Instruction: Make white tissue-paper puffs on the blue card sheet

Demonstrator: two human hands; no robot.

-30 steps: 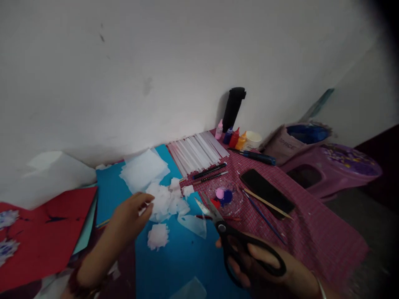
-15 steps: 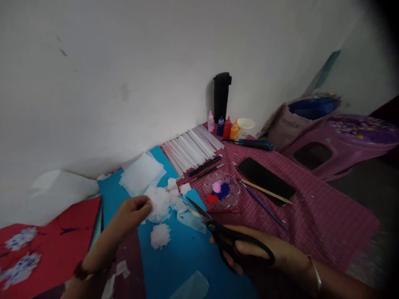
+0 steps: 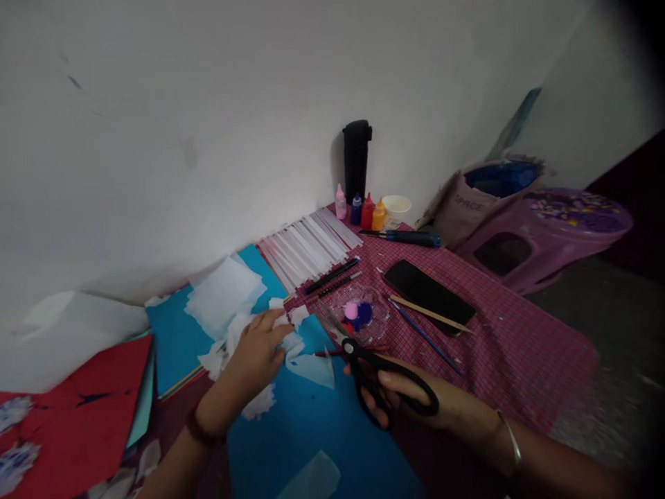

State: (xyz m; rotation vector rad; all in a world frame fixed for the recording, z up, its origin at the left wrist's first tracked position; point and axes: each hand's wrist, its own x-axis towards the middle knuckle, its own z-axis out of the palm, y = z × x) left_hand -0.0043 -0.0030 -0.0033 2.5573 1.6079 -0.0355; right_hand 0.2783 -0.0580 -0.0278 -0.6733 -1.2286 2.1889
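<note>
Left hand [image 3: 254,353] loosely open, palm down over the crumpled white paper pieces [image 3: 294,344] on the blue sheet [image 3: 312,430]; impossible to tell whether pinching anything beneath the fingertips. Right hand [image 3: 397,383] gripping the black-handled scissors [image 3: 349,345], fingers through the loops, blades aimed away from the body and seemingly a little parted. Best to lift thin paper by one edge, lightly, to avoid tearing or dragging neighbouring layers along. Keep the blade tips clear of the left fingertips, quite near, and bring paper to the blades rather than reach across the pile. Mind the paint palette [image 3: 382,322] just beyond the blades, with pink, blue and red blobs, a likely source of smears on white paper. Also in the way: a slim red stick [image 3: 379,348] lying across beneath the scissors. Close to the left wrist, on the blue sheet, a ruffled white piece [image 3: 260,403], easy to crush. Farther off on the worktop [image 3: 535,360], white strips [image 3: 312,249] in a row, two dark pens [image 3: 332,276], a phone [image 3: 436,294] under a wooden stick [image 3: 431,314], and a cutter [image 3: 415,238] near the paint bottles [image 3: 366,211].
</note>
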